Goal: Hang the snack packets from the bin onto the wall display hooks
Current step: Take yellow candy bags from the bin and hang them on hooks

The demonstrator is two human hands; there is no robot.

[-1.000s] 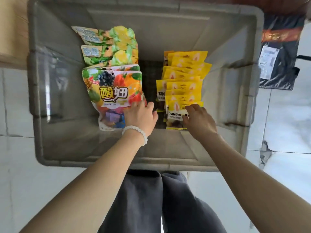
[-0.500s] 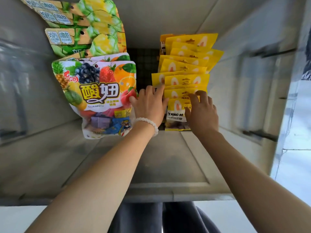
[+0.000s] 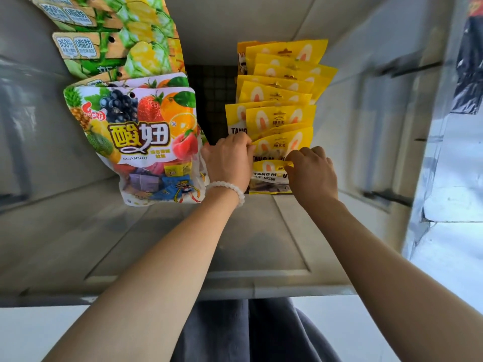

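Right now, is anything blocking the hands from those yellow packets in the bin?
Nothing visible is. The left hand and right hand already rest on the nearest yellow packets. The fruit candy bag lies to the left, out of the way.

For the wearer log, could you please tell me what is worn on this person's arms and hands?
Both forearms are bare, with no sleeves or gloves in view. The left hand has a bracelet of round, milky white beads at its wrist. The right hand shows no ring, watch or band.
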